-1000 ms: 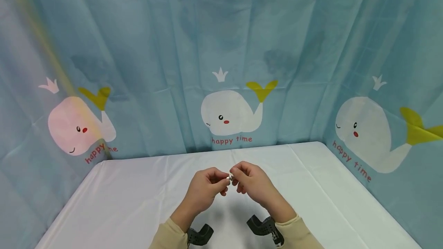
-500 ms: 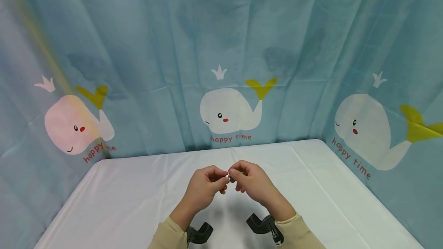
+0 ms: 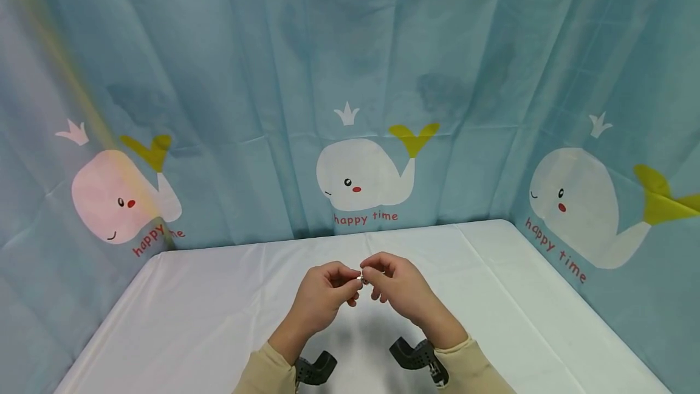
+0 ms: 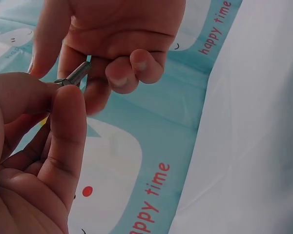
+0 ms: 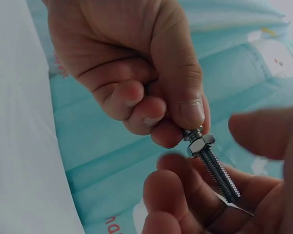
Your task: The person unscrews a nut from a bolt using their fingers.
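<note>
A silver threaded bolt point(image 5: 212, 163) carries a hex nut point(image 5: 200, 144), held aloft.

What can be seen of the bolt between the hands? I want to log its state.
The bolt is a slim, silvery metal rod, threaded along its visible length, with a hex nut partway on. The left hand pinches one end; its head is hidden. The right hand fingers touch the free shank. It is held above the white table.

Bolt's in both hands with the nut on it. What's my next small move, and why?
Probably pinch the nut with the right hand and turn it. The left hand already grips the bolt at its end beside the nut, and the threaded shaft only lies across the right hand.
</note>
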`<action>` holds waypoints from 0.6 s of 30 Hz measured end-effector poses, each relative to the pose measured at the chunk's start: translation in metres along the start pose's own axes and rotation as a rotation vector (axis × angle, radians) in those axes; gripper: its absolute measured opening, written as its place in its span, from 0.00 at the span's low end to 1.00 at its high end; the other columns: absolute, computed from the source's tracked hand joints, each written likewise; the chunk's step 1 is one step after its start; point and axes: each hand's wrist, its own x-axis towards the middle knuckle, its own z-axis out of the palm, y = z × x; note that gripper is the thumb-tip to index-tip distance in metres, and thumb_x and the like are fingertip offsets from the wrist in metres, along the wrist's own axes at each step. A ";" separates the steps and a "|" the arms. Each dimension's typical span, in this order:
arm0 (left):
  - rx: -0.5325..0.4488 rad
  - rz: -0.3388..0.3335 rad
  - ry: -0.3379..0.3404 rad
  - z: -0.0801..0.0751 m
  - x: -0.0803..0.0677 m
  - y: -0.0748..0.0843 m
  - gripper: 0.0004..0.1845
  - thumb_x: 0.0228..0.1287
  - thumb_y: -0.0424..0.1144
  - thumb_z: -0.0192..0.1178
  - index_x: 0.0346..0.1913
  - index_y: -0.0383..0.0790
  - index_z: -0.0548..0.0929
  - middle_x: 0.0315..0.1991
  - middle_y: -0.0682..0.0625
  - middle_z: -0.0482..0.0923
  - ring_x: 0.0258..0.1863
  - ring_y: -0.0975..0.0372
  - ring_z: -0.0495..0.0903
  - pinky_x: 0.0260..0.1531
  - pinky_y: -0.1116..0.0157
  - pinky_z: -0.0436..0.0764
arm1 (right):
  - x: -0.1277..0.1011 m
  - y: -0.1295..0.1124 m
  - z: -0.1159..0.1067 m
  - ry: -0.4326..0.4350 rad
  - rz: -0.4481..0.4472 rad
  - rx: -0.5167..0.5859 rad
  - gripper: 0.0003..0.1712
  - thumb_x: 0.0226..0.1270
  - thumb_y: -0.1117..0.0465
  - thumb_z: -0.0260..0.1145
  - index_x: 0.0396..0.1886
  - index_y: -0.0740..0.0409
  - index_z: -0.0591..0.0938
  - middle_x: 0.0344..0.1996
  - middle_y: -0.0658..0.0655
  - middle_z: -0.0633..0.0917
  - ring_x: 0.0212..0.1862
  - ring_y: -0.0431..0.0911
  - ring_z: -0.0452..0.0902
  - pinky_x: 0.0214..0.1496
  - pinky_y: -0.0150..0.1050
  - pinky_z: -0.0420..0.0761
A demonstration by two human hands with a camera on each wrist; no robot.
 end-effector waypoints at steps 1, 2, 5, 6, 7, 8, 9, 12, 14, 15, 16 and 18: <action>-0.003 0.000 -0.001 0.000 0.000 0.000 0.06 0.64 0.37 0.68 0.39 0.38 0.87 0.31 0.47 0.85 0.25 0.56 0.83 0.30 0.61 0.84 | 0.000 0.001 0.000 -0.003 -0.003 -0.003 0.12 0.75 0.52 0.61 0.44 0.55 0.84 0.34 0.54 0.84 0.29 0.50 0.80 0.31 0.46 0.82; -0.002 -0.002 -0.002 0.000 0.000 0.000 0.06 0.64 0.37 0.68 0.39 0.38 0.87 0.31 0.47 0.85 0.25 0.56 0.83 0.30 0.61 0.84 | 0.001 0.001 0.000 -0.007 -0.004 -0.004 0.13 0.75 0.51 0.61 0.41 0.56 0.84 0.31 0.55 0.84 0.28 0.50 0.79 0.30 0.45 0.82; 0.001 -0.011 -0.008 0.000 0.000 0.000 0.05 0.64 0.37 0.68 0.39 0.39 0.87 0.30 0.48 0.84 0.25 0.56 0.83 0.30 0.60 0.84 | 0.001 0.003 0.000 -0.015 0.001 -0.004 0.12 0.75 0.54 0.61 0.38 0.56 0.85 0.29 0.55 0.84 0.28 0.49 0.79 0.30 0.44 0.81; 0.005 -0.014 -0.008 0.000 0.000 0.000 0.04 0.64 0.37 0.68 0.39 0.40 0.87 0.30 0.49 0.84 0.25 0.56 0.83 0.31 0.60 0.84 | 0.001 0.003 -0.001 -0.016 0.003 -0.002 0.09 0.75 0.56 0.62 0.39 0.56 0.85 0.31 0.55 0.84 0.29 0.49 0.79 0.31 0.45 0.81; 0.009 -0.015 -0.008 0.000 0.000 0.000 0.04 0.65 0.37 0.68 0.39 0.40 0.87 0.30 0.50 0.84 0.25 0.55 0.83 0.31 0.59 0.84 | 0.000 0.003 -0.001 -0.014 0.005 -0.001 0.08 0.73 0.58 0.62 0.41 0.56 0.84 0.34 0.55 0.85 0.30 0.50 0.80 0.32 0.45 0.82; 0.012 -0.016 -0.006 0.000 0.000 0.000 0.04 0.65 0.37 0.68 0.39 0.40 0.87 0.30 0.50 0.84 0.25 0.55 0.83 0.31 0.59 0.85 | 0.000 0.002 -0.001 -0.012 0.009 0.002 0.07 0.71 0.60 0.63 0.44 0.56 0.84 0.37 0.54 0.85 0.31 0.50 0.81 0.33 0.45 0.81; 0.012 -0.017 -0.005 0.000 0.000 0.000 0.04 0.65 0.37 0.67 0.39 0.41 0.87 0.30 0.50 0.84 0.25 0.55 0.83 0.31 0.59 0.85 | 0.000 0.002 -0.001 -0.008 0.010 0.003 0.09 0.70 0.61 0.64 0.47 0.56 0.84 0.40 0.54 0.84 0.32 0.50 0.81 0.34 0.46 0.81; 0.010 -0.014 0.000 0.000 0.000 0.000 0.04 0.65 0.37 0.67 0.39 0.41 0.87 0.30 0.50 0.85 0.25 0.55 0.83 0.31 0.59 0.85 | 0.000 0.001 -0.001 -0.005 0.010 0.005 0.12 0.70 0.59 0.64 0.50 0.56 0.83 0.43 0.54 0.84 0.33 0.50 0.82 0.34 0.46 0.82; 0.007 -0.012 0.001 -0.001 0.000 0.001 0.04 0.65 0.37 0.67 0.39 0.41 0.87 0.31 0.49 0.85 0.25 0.55 0.83 0.30 0.58 0.85 | 0.000 0.000 -0.001 -0.009 0.007 -0.001 0.12 0.73 0.55 0.63 0.47 0.56 0.84 0.38 0.54 0.85 0.32 0.50 0.81 0.33 0.45 0.82; 0.005 -0.012 0.000 -0.001 0.000 0.001 0.04 0.65 0.37 0.67 0.39 0.41 0.87 0.31 0.49 0.85 0.25 0.55 0.83 0.31 0.58 0.85 | 0.000 0.000 -0.001 -0.012 0.004 -0.007 0.12 0.74 0.53 0.62 0.45 0.56 0.85 0.35 0.54 0.85 0.30 0.50 0.81 0.32 0.45 0.82; 0.005 -0.010 -0.002 -0.001 0.000 0.001 0.04 0.65 0.37 0.67 0.39 0.41 0.87 0.31 0.48 0.85 0.25 0.55 0.83 0.31 0.58 0.85 | 0.000 0.000 -0.001 -0.014 0.001 -0.010 0.13 0.75 0.51 0.62 0.42 0.55 0.85 0.32 0.54 0.85 0.30 0.50 0.80 0.32 0.44 0.81; 0.004 -0.010 -0.005 -0.001 0.000 0.001 0.04 0.65 0.37 0.67 0.39 0.42 0.87 0.32 0.48 0.85 0.25 0.55 0.83 0.30 0.59 0.85 | -0.001 0.000 -0.001 -0.020 -0.008 -0.013 0.13 0.75 0.51 0.61 0.38 0.54 0.86 0.29 0.55 0.84 0.29 0.50 0.79 0.31 0.43 0.81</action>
